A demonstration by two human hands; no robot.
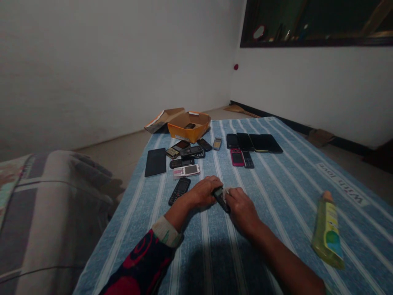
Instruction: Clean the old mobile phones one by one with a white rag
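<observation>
My left hand (204, 191) grips a small black phone (221, 199) at its upper end, fingers curled round it. My right hand (241, 207) is closed on a small white cloth (226, 191) pressed against the same phone. Both hands rest on the blue striped sheet (276, 180) in the middle of the bed. A black keypad phone (179, 191) lies just left of my left hand, and a pink-and-white phone (186, 171) lies beyond it.
Several more phones lie farther up the sheet: a black tablet-like slab (155, 162), a pink phone (237, 157), dark smartphones (254, 142). An open orange box (188, 125) sits at the far edge. A yellow-green bottle (328, 230) lies at right. A folded blanket (52, 213) is at left.
</observation>
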